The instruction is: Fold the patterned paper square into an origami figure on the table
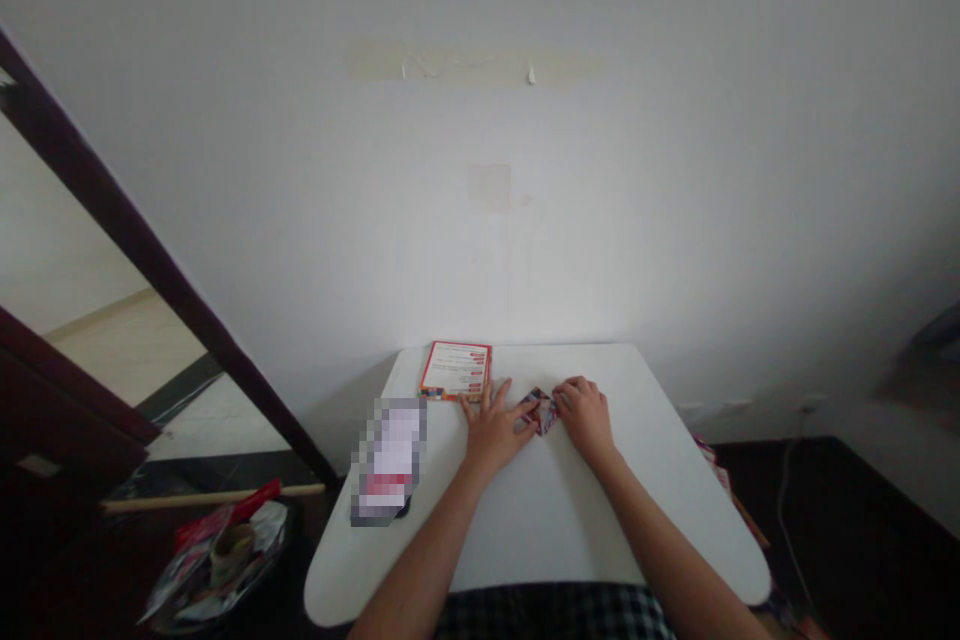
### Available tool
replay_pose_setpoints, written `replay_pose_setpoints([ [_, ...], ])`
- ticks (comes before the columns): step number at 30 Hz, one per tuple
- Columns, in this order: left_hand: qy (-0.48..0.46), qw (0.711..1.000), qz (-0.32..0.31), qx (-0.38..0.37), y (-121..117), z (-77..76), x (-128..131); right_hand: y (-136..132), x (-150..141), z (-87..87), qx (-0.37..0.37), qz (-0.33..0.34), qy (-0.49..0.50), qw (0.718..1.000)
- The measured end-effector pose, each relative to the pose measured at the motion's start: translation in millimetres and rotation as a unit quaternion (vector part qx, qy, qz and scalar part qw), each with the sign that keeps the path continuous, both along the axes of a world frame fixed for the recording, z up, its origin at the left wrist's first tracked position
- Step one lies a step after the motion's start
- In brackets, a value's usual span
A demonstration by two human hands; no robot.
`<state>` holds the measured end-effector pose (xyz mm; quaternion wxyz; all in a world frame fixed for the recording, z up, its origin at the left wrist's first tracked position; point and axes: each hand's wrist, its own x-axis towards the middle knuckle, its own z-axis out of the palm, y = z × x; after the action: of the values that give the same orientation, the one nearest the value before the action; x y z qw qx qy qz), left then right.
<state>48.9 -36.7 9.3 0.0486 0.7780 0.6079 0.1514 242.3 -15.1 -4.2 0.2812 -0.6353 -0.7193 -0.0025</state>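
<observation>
Item 1: folded printed paper (543,412), already creased into a small bundle, on white bench (551,530) between the hands. Left hand (493,432): grip wide, splayed just beside it. Right hand (583,416): grip narrow, curled over its right end. Red-bordered card (456,370) lies behind.

A white-painted wall (480,250) marked by a strip of old tape residue (472,62) rises behind a rounded white desk (547,545) in a dimly lit room. At left, a dark wood door frame (154,220) opens onto a pale tiled floor (127,355), while at right a power cord (780,510) trails down over dark flooring (862,490).
</observation>
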Motion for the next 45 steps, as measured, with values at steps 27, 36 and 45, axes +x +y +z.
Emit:
replay_pose_setpoints([
  [27, 0.001, 1.0, 0.008, -0.002, -2, 3.1, 1, 1, 5, -6.1, -0.01, 0.051, 0.032, 0.998],
  [36, 0.004, 1.0, 0.014, 0.0, -2, 3.2, 2, -3, 8, -10.8, -0.014, 0.071, 0.028, 0.997],
  [45, -0.003, 1.0, 0.01, 0.002, -1, -0.7, 1, -11, 7, -6.7, -0.023, 0.091, 0.032, 0.995],
])
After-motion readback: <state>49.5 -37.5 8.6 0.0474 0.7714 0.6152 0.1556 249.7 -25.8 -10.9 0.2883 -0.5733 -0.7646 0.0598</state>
